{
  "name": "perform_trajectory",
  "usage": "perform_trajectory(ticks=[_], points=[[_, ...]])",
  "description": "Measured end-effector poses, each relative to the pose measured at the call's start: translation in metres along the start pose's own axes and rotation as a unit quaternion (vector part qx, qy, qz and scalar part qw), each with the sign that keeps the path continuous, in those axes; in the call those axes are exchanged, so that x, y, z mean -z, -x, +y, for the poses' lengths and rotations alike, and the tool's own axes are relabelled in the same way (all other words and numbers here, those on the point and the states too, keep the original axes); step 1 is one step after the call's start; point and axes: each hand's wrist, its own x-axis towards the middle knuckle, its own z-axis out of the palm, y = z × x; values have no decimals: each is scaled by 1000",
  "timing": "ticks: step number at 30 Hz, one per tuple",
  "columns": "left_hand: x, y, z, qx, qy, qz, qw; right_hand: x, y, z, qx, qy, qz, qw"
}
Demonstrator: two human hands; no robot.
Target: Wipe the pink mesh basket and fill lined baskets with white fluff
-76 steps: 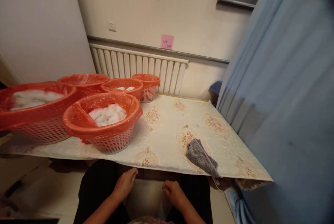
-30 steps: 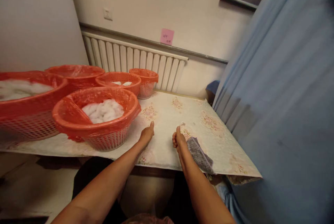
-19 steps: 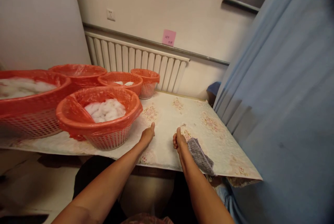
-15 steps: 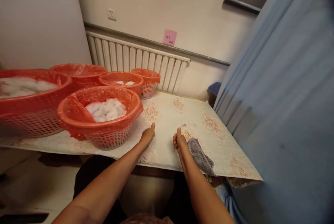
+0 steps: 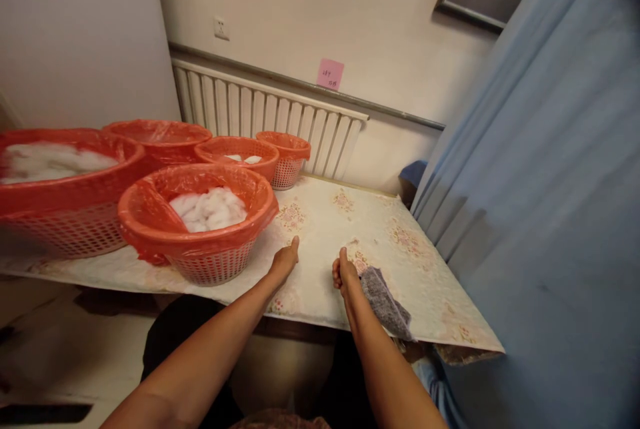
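My left hand (image 5: 285,261) is above the floral-covered table (image 5: 320,216), just right of the front red-lined basket (image 5: 210,259). Its thumb points up; the other fingers are hidden behind the hand. My right hand (image 5: 344,271) hovers beside a grey cloth (image 5: 384,302), thumb up and fingers curled in, with nothing visible in them. White fluffy material (image 5: 210,209) lies in the front basket. A wide gap separates the two hands.
More red-lined baskets stand at the left: a large one (image 5: 65,216) with white material, and smaller ones (image 5: 287,172) behind. A radiator (image 5: 270,106) runs along the wall. A blue curtain (image 5: 530,182) hangs at the right.
The view has shifted slightly, so the baskets and wall appear a little farther right. Both hands keep nearly the same pose.
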Motion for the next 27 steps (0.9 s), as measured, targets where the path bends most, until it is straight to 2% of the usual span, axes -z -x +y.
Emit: perform_trajectory(ticks=[27], points=[[1,5,-10,7,26,-8,1000,-3,-2,10,20,27,-5,999]])
